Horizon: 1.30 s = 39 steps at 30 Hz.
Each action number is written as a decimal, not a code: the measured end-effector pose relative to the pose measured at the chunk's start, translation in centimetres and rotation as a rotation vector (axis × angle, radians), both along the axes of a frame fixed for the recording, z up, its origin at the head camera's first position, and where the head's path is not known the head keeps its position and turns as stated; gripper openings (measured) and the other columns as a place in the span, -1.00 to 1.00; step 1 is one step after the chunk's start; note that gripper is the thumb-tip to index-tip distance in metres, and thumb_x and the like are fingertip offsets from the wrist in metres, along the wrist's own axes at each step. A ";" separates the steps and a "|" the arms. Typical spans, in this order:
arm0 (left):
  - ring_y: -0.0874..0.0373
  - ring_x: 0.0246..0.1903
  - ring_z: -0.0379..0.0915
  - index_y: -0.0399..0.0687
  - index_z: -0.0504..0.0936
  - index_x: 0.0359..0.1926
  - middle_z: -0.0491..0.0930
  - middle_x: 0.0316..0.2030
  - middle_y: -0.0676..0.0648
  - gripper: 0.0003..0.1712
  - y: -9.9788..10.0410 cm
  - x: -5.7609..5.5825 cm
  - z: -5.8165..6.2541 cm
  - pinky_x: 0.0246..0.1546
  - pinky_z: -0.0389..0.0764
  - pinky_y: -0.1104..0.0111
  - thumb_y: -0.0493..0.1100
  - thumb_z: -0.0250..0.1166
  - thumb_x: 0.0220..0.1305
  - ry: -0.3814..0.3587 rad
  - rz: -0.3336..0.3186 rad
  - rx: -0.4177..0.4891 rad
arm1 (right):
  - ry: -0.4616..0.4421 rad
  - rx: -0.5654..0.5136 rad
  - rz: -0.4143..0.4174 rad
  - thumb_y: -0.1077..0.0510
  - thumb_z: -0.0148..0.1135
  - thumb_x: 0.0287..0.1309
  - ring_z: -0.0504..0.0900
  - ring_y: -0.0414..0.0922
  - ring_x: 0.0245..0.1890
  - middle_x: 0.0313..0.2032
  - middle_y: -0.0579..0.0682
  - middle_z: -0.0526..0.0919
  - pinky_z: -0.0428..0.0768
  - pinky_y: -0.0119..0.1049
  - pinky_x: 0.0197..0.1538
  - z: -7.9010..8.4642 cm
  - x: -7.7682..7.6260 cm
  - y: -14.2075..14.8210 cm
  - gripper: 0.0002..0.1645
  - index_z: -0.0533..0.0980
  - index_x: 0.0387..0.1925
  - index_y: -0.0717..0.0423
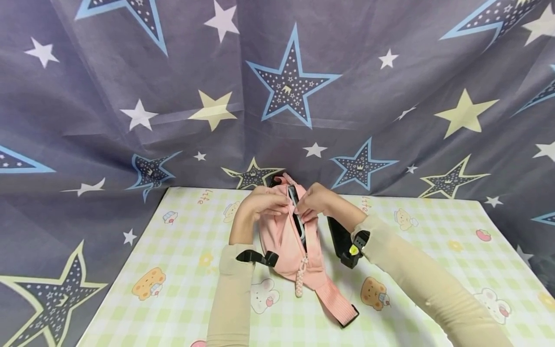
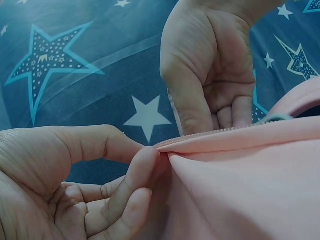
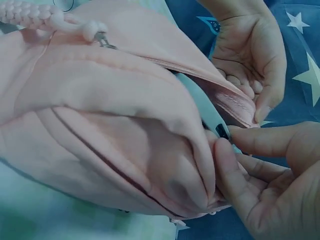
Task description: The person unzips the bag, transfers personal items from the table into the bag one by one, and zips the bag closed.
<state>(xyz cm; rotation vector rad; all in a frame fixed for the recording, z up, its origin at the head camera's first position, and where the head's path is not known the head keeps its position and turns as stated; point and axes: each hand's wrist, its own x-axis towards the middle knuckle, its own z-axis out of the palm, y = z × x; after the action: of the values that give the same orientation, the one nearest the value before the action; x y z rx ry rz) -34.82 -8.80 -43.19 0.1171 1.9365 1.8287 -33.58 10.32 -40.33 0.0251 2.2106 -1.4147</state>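
Note:
A pink waist bag (image 1: 277, 236) lies on the table with its zip open lengthwise. Inside the opening is a flat, dark-faced object with a pale blue rim (image 3: 197, 95); most of it is hidden, so its kind is unclear. My left hand (image 1: 265, 201) pinches the zipped edge (image 2: 200, 137) on the left side of the opening between thumb and fingers. Across from it, my right hand (image 1: 316, 201) pinches at the opposite edge, its fingertips partly in the opening and close against the pale rim. A braided pink zip pull (image 1: 299, 279) hangs at the bag's near end.
A pink strap (image 1: 338, 303) with a black buckle end stretches toward the near right. Beside the bag, a black piece (image 1: 340, 241) lies partly under my right forearm. The table wears a green checked cloth (image 1: 173, 241); a star-printed curtain (image 1: 381, 115) hangs behind it.

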 end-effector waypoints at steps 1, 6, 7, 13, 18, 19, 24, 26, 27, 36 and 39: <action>0.33 -0.58 0.67 -0.22 0.69 -0.28 0.70 -0.61 0.09 -0.95 0.0 0.0 0.1 -0.51 0.66 0.55 -0.35 0.30 0.29 0.001 0.000 -0.001 | 0.005 0.003 0.002 0.49 0.26 0.13 0.69 -0.13 -0.61 -0.62 0.07 0.68 0.79 -0.29 -0.35 -0.1 0.0 -0.1 -0.89 0.65 -0.31 0.54; 0.34 -0.60 0.66 -0.21 0.68 -0.31 0.68 -0.63 0.09 -0.95 0.0 0.0 0.2 -0.54 0.65 0.56 -0.36 0.29 0.29 0.007 0.001 -0.002 | 0.035 0.041 0.004 0.48 0.26 0.12 0.68 -0.14 -0.64 -0.64 0.05 0.69 0.78 -0.27 -0.39 -0.3 0.2 -0.5 -0.89 0.66 -0.33 0.52; 0.34 -0.60 0.65 -0.22 0.68 -0.30 0.68 -0.63 0.09 -0.95 0.0 0.0 0.2 -0.54 0.65 0.56 -0.36 0.28 0.29 0.006 0.003 -0.001 | 0.040 0.053 0.003 0.47 0.28 0.12 0.68 -0.14 -0.65 -0.64 0.07 0.70 0.78 -0.26 -0.40 -0.3 0.3 -0.5 -0.91 0.67 -0.35 0.50; 0.35 -0.59 0.65 -0.28 0.68 -0.21 0.68 -0.62 0.10 -0.90 -0.3 0.1 0.4 -0.53 0.66 0.55 -0.36 0.28 0.28 0.013 0.005 -0.002 | 0.091 0.147 0.002 0.39 0.45 0.06 0.70 -0.11 -0.65 -0.59 0.16 0.75 0.78 -0.21 -0.42 -0.5 0.4 -0.5 -0.89 0.67 -0.49 0.40; 0.35 -0.58 0.66 -0.34 0.66 -0.15 0.69 -0.61 0.11 -0.85 -0.6 0.1 0.5 -0.50 0.67 0.54 -0.36 0.26 0.29 0.029 -0.003 -0.005 | 0.129 0.188 -0.013 0.37 0.48 0.05 0.73 -0.08 -0.64 -0.55 0.21 0.76 0.79 -0.19 -0.41 -0.8 0.6 -0.4 -0.88 0.67 -0.50 0.39; 0.35 -0.58 0.66 -0.35 0.66 -0.14 0.69 -0.61 0.11 -0.85 -0.6 0.1 0.5 -0.49 0.68 0.54 -0.36 0.26 0.29 0.030 -0.004 -0.005 | 0.137 0.189 -0.018 0.37 0.49 0.04 0.73 -0.07 -0.64 -0.55 0.21 0.76 0.79 -0.19 -0.42 -0.9 0.6 -0.4 -0.87 0.67 -0.50 0.39; 0.34 -0.57 0.66 -0.40 0.67 -0.11 0.68 -0.61 0.10 -0.80 -0.7 0.1 0.6 -0.48 0.69 0.53 -0.36 0.25 0.29 0.038 -0.008 -0.001 | 0.179 0.191 -0.028 0.33 0.56 -0.03 0.74 -0.05 -0.64 -0.59 0.22 0.74 0.78 -0.19 -0.44 -1.1 0.8 -0.1 -0.82 0.68 -0.52 0.38; 0.34 -0.58 0.66 -0.40 0.66 -0.12 0.68 -0.62 0.10 -0.81 -0.8 0.1 0.6 -0.48 0.69 0.53 -0.37 0.25 0.29 0.039 -0.004 0.000 | 0.193 0.192 -0.029 0.32 0.57 -0.04 0.75 -0.04 -0.64 -0.60 0.22 0.74 0.78 -0.19 -0.45 -1.3 0.8 0.0 -0.81 0.67 -0.54 0.36; 0.34 -0.58 0.66 -0.41 0.66 -0.13 0.68 -0.62 0.10 -0.82 -0.8 0.1 0.6 -0.48 0.69 0.53 -0.37 0.24 0.29 0.040 -0.001 -0.001 | 0.197 0.194 -0.028 0.32 0.57 -0.05 0.75 -0.04 -0.63 -0.61 0.22 0.73 0.78 -0.19 -0.45 -1.3 0.8 0.1 -0.80 0.66 -0.54 0.36; 0.34 -0.59 0.66 -0.38 0.68 -0.19 0.66 -0.65 0.10 -0.85 -0.9 0.0 0.6 -0.47 0.71 0.51 -0.37 0.25 0.28 0.039 0.008 0.004 | 0.163 0.190 -0.037 0.32 0.57 -0.02 0.77 0.00 -0.60 -0.57 0.26 0.74 0.80 -0.14 -0.39 -1.5 0.7 0.4 -0.78 0.63 -0.53 0.36; 0.33 -0.60 0.66 -0.39 0.68 -0.19 0.66 -0.65 0.09 -0.86 -0.8 0.1 0.6 -0.47 0.72 0.50 -0.38 0.25 0.28 0.031 0.009 0.016 | 0.154 0.195 -0.030 0.32 0.56 -0.02 0.76 -0.02 -0.60 -0.58 0.25 0.74 0.80 -0.14 -0.39 -1.5 0.6 0.5 -0.79 0.64 -0.51 0.38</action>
<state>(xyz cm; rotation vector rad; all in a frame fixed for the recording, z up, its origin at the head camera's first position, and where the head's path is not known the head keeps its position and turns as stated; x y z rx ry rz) -34.75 -9.63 -42.60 0.1428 1.9467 1.8592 -32.95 10.80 -41.86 0.0171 2.4780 -1.2486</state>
